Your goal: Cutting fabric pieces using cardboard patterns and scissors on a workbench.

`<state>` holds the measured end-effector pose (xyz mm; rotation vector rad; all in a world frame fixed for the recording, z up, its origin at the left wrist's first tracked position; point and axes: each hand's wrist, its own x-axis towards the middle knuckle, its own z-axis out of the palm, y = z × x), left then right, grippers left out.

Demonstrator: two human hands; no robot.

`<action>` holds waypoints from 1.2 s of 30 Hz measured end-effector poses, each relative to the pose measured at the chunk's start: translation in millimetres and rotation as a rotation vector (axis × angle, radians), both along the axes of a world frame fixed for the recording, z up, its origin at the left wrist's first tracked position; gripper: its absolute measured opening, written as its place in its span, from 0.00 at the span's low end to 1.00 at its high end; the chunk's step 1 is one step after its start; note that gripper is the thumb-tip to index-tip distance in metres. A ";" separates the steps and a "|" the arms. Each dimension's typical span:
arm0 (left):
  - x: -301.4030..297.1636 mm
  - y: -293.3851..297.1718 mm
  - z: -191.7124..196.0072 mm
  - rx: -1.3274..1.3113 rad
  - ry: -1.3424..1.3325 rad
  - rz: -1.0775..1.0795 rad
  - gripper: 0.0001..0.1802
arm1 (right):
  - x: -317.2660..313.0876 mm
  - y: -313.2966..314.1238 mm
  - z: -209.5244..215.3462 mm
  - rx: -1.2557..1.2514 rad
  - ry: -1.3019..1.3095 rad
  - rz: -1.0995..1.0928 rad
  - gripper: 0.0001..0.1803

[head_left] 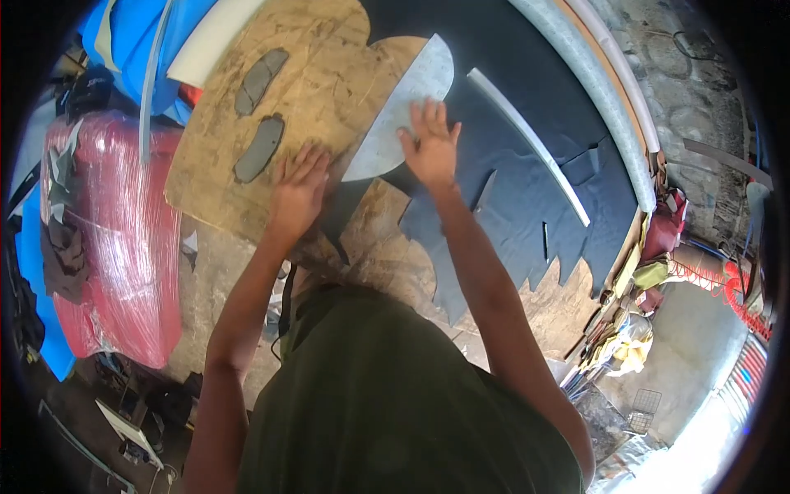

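Observation:
My right hand [432, 152] lies palm down with spread fingers on a pale grey, curved-edged sheet [411, 86]. That sheet overlaps the edge of a worn brown board [329, 70] and a large dark sheet, possibly leather [527, 107]. Flat on the board, just left of the pale sheet, rests my left hand [300, 189], its fingers stretched out and holding nothing. Two dark grey cut pieces, one farther away [261, 81] and one nearer [260, 150], sit on the board to its left. A narrow dark flap [350, 210] shows between my wrists.
A long pale strip [531, 140] and a slim dark pen-like stick [545, 241] lie on the dark sheet, whose near edge is jagged. Pale rolls [588, 58] line the far right edge. A red bundle in clear wrap [123, 239] stands left. A red coiled hose [732, 296] hangs right.

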<state>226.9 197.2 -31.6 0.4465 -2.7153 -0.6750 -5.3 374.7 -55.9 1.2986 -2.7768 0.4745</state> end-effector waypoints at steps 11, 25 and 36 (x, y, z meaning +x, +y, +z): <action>-34.0 -2.6 -15.9 -0.073 0.029 -0.214 0.18 | -19.3 10.0 -12.7 -0.020 0.074 0.015 0.32; -31.8 1.7 -22.4 -0.085 0.007 -0.275 0.18 | -19.9 11.4 -12.4 -0.038 0.044 -0.011 0.33; -34.0 1.5 -19.6 -0.073 -0.008 -0.274 0.18 | -18.0 10.8 -14.7 -0.084 0.042 -0.030 0.33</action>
